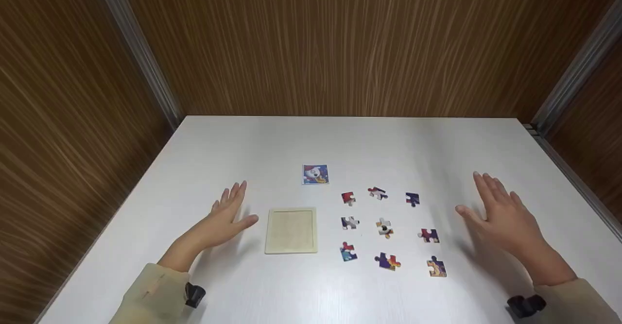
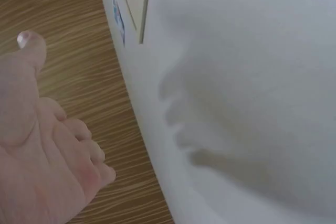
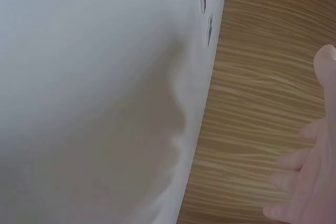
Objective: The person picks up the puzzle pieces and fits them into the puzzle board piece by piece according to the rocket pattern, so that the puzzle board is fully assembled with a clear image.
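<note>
My left hand (image 1: pixel 219 224) hovers over the table left of a square wooden puzzle tray (image 1: pixel 291 231), fingers extended and holding nothing. On the other side, my right hand (image 1: pixel 508 219) is held above the surface with its fingers straight, to the right of several loose jigsaw pieces. Among these are a red piece (image 1: pixel 348 198), a dark blue piece (image 1: pixel 412 198), a white and yellow piece (image 1: pixel 384 228) and a purple and orange piece (image 1: pixel 388 261). Behind the tray lies a small picture card (image 1: pixel 316 174) with a white cartoon animal.
The white table (image 1: pixel 272 139) ends at a wood-grain back panel (image 1: pixel 340 47), with similar panels at both sides. A black band (image 1: pixel 195 295) is on the left wrist and another black band (image 1: pixel 526 306) on the right.
</note>
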Motion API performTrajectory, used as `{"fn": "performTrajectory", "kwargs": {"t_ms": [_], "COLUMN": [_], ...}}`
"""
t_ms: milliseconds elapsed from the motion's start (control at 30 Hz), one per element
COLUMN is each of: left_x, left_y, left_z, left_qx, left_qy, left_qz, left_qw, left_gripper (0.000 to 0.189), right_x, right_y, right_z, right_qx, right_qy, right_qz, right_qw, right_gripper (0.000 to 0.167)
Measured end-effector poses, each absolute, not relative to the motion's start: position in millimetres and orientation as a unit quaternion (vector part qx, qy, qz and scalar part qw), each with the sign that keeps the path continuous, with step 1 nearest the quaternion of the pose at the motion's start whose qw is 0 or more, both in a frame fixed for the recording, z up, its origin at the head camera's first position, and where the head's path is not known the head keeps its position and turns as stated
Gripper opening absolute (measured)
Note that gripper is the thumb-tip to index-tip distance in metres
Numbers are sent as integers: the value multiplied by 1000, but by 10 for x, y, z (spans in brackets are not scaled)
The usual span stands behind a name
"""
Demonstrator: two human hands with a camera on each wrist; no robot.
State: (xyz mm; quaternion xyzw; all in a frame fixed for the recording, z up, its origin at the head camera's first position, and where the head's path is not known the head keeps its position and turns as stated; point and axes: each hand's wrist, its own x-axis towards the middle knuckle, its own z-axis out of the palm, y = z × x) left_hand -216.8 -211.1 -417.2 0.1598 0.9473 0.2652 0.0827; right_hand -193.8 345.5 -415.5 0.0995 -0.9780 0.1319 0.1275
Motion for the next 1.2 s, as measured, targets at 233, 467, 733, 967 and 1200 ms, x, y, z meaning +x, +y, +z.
{"fn": "performTrajectory", "kwargs": {"t_ms": [233,467,733,967,1200], "left_x": [-2162,-2173,-2232,-2279,-2315], "left_y": [-2104,-2096,-2067,-2052,-2078], "left_z": [-4287,-4381,-4499,-4568,-4614], "left_qx": [161,164,166,189,203], "left_qy": [934,920,908,911,911], "left_qz": [292,319,333,319,308], "left_qw": [128,160,193,183,184], "left_gripper": [90,82,95,105,101], "right_x": [-2039,-2181,-2368,-2523,-2693], "right_y": [3285,3057,2824,2620,2394], "right_z": [-4155,-4125,-4144,-4193,-4212], "right_qx": [103,94,124,174,222], "right_qy": [-975,-978,-972,-958,-935], "right_qz": [166,178,195,224,276], "right_qw": [111,46,29,26,9], "right_gripper": [81,86,84,71,60]}}
